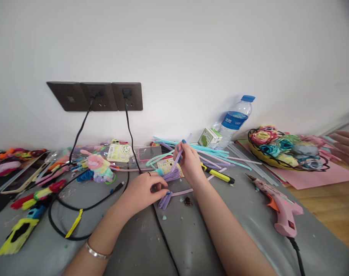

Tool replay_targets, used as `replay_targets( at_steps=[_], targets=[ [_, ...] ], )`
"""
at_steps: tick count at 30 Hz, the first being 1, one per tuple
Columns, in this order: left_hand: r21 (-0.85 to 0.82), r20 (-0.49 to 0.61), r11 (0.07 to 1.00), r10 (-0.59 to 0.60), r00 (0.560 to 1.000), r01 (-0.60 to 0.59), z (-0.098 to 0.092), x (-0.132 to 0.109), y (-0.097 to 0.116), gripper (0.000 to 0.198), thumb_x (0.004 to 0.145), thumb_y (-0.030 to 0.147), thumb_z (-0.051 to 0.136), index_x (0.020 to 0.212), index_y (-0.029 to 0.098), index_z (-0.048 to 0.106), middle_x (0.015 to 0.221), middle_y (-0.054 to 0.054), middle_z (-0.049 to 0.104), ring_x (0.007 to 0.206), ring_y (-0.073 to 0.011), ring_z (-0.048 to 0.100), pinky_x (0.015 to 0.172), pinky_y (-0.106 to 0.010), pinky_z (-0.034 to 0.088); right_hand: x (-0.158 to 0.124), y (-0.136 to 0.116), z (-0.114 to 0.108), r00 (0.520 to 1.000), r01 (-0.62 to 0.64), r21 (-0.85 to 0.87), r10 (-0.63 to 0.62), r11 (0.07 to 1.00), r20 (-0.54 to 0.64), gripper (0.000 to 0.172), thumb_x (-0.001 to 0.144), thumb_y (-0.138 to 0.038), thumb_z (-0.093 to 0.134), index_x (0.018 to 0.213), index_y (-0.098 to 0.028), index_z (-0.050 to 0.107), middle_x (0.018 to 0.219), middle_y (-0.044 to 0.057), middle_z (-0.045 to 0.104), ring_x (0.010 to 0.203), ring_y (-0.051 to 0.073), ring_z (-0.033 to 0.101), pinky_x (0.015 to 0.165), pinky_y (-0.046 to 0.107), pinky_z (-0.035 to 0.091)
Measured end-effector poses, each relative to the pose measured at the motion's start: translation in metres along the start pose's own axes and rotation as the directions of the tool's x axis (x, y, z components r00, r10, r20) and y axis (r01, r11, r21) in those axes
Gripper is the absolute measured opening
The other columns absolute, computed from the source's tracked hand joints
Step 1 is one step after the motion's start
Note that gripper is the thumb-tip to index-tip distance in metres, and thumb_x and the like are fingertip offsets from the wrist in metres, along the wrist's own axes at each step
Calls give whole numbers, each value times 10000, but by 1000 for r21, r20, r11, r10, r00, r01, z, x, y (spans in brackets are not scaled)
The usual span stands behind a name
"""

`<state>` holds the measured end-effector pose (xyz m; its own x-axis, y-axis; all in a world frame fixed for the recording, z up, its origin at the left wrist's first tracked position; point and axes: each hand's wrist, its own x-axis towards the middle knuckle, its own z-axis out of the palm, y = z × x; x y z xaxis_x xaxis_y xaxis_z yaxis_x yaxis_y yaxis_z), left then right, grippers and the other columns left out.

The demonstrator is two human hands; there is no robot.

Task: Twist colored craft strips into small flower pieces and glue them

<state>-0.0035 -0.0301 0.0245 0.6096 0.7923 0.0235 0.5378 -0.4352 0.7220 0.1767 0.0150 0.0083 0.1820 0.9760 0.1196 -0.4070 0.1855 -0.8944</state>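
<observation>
My right hand (190, 161) is closed in a pinch around a thin lilac pipe cleaner (177, 158), whose tip sticks up past the fingers. Below the pinch hangs a bundle of folded purple pipe cleaner loops (172, 174). My left hand (147, 188) is curled at the lower left of this bundle, thumb and fingers drawn together on purple pipe cleaner loops (164, 201). The fingers partly hide where they grip. Just behind the hands lie turquoise pipe cleaners (211, 149) and a yellow printed card (166, 166).
To the right are a yellow cutter knife (218, 174), a pink glue gun (283, 211), a water bottle (234, 122), a small green-white box (210, 137) and a flower basket (286, 150). Black cables (90, 207) and a fluffy pastel figure (99, 165) lie left. Another person's hand (346, 145) appears far right.
</observation>
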Motion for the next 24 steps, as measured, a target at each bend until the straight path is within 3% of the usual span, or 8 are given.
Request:
replay_targets(
  at_steps=[4,7,11,14,18,24],
  targets=[
    [2,70,999,32,997,-32,1,-1,1,122,790,169,607,821,198,722,785,-2,637,721,-140,581,646,-232,396,-1,-2,2,1000,-20,43,20,999,-14,396,784,-578,662,693,-203,575,445,-79,353,408,86,328,411,227,273],
    [-68,43,997,32,999,-29,-1,0,2,130,803,150,554,771,183,676,771,7,625,666,-123,547,619,-227,391,-2,-4,4,998,-67,46,67,997,-7,433,755,-612,672,761,-180,638,451,-50,481,410,96,424,415,225,323],
    [-88,17,996,10,1000,-8,-3,-1,2,129,820,197,567,880,184,680,843,-6,655,738,-141,569,673,-240,415,-3,-6,5,993,-112,77,114,991,-15,436,719,-593,718,762,-163,657,522,-5,609,463,107,536,477,230,401],
    [-39,77,999,4,997,-1,0,-2,1,170,801,218,614,940,193,709,860,-15,659,787,-160,592,696,-252,417,-2,-7,5,992,-124,100,126,987,-13,435,682,-586,749,750,-164,666,530,-2,629,476,107,553,498,227,419],
    [-20,105,1000,24,994,-22,4,-2,1,141,784,155,574,825,194,703,828,-14,646,779,-156,584,705,-253,416,-2,-6,4,991,-131,112,133,985,-12,425,690,-576,750,753,-163,670,543,-4,630,479,103,548,496,227,419],
    [-135,-15,991,-22,1000,20,-1,0,1,85,758,152,529,786,193,599,738,18,586,673,-135,519,624,-243,392,-2,-3,4,990,-138,163,143,977,-14,384,614,-463,853,741,-184,622,607,-25,637,535,91,565,535,211,448]
  ],
)
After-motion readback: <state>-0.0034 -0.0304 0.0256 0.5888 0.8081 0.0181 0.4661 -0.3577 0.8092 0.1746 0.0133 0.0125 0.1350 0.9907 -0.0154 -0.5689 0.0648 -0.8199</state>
